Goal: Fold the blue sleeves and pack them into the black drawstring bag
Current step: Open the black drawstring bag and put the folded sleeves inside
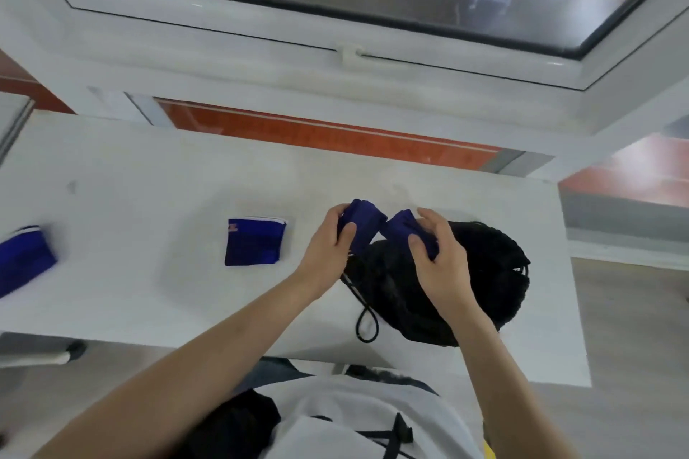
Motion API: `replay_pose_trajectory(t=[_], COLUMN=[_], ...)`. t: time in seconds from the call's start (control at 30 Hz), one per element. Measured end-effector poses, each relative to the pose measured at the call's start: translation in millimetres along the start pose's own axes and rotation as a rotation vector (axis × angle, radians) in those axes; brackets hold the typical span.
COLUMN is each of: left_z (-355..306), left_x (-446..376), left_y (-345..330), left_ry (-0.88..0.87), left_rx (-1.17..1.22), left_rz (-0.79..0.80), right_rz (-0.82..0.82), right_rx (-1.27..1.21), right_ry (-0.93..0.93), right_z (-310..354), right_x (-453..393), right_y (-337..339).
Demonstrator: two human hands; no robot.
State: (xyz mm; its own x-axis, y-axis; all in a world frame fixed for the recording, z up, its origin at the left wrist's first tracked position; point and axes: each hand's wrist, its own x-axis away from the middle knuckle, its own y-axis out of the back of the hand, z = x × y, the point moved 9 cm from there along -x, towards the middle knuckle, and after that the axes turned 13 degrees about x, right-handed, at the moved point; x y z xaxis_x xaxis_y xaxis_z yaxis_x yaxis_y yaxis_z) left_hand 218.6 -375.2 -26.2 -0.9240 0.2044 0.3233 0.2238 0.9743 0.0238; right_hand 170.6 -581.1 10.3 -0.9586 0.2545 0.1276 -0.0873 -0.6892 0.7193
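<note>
White worktop (149,168): left hand (328,250) and right hand (441,261) each grip a folded blue sleeve (363,222) above black drawstring bag (484,272).

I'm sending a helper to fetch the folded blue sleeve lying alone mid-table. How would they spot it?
On the white table, look left of the black bag and both hands. The folded sleeve lies flat and untouched, with a white edge and an orange mark.

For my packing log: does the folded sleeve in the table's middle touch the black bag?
Apart. The head view shows bare table between the sleeve and the bag.
</note>
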Motion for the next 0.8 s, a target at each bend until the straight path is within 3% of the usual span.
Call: replay_pose_trajectory(t=[0.3,0.47,0.7,0.8], left_z=[-9,28,80,91], left_x=[-13,-29,-38,-38], left_y=[-138,-177,-212,-215], left_ry=[0.008,0.067,0.248,0.24], left_rx=[-0.158,-0.45,-0.456,-0.53], left_rz=[0.167,0.217,0.202,0.237], right_rz=[0.012,0.164,0.29,0.356], right_rx=[0.057,0.216,0.27,0.319], right_ry=[-0.122,-0.151,-0.149,-0.106], right_z=[-116,-150,-179,-188], right_x=[4,-1,-13,-13], right_y=[86,69,49,40])
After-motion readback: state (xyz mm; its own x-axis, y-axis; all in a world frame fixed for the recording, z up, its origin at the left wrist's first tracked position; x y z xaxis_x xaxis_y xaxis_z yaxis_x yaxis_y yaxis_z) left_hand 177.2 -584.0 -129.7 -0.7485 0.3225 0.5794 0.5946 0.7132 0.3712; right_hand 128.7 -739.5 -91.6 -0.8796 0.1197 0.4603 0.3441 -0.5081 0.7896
